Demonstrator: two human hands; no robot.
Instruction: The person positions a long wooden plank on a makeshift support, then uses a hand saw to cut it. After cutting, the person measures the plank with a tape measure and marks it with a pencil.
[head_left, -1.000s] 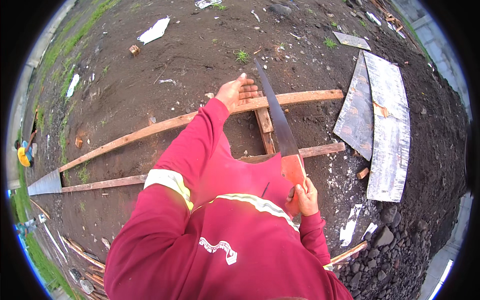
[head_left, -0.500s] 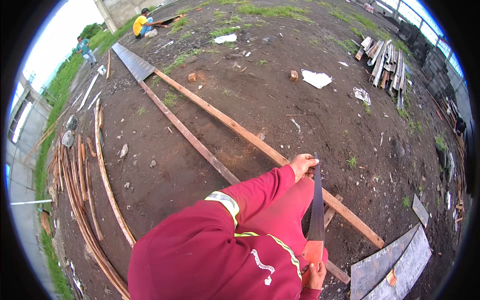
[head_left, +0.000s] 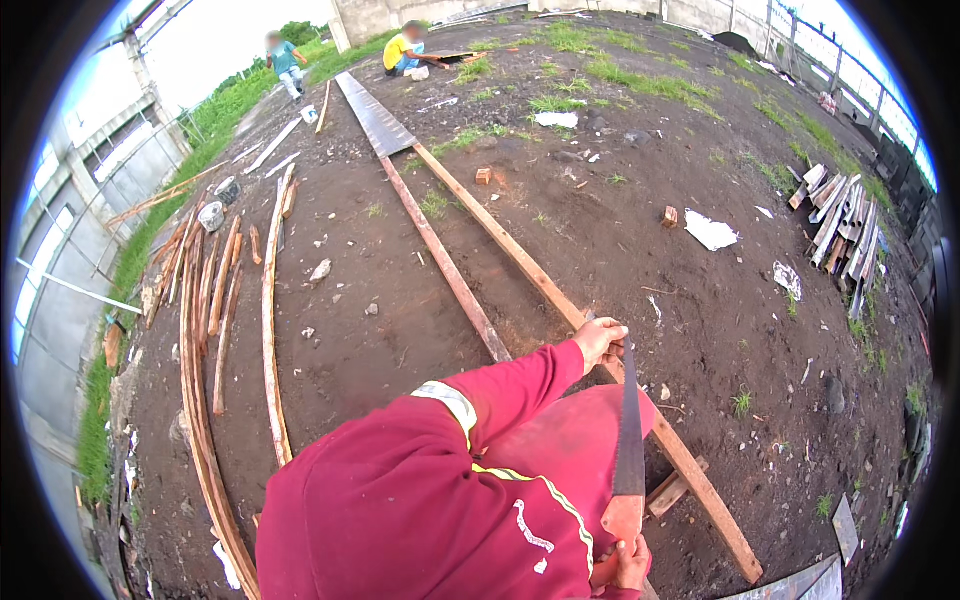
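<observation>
Lengthwise across my lower body lies a hand saw with a dark blade (head_left: 630, 430) and an orange handle (head_left: 622, 510). My left hand (head_left: 602, 340) pinches the blade's narrow tip. My right hand (head_left: 625, 565) grips the handle near the bottom of the view. Under and beside my left hand runs a pale wooden beam (head_left: 705, 485), with a short crosspiece (head_left: 672, 492) by my knee. A parallel reddish beam (head_left: 440, 260) extends away from me. A long grey sheet (head_left: 375, 115) lies at the far end of both beams.
Two workers, one in yellow (head_left: 398, 58) and one in teal (head_left: 287, 65), are in the distance. Long timber strips (head_left: 215, 330) lie on the left, scrap boards (head_left: 840, 220) at right, metal sheets (head_left: 800, 585) at lower right. A block wall (head_left: 55, 290) borders the left.
The view has swung up toward the far workers. My left hand, open beside the blade a second ago, now closes on its tip. My right hand still holds the handle.
</observation>
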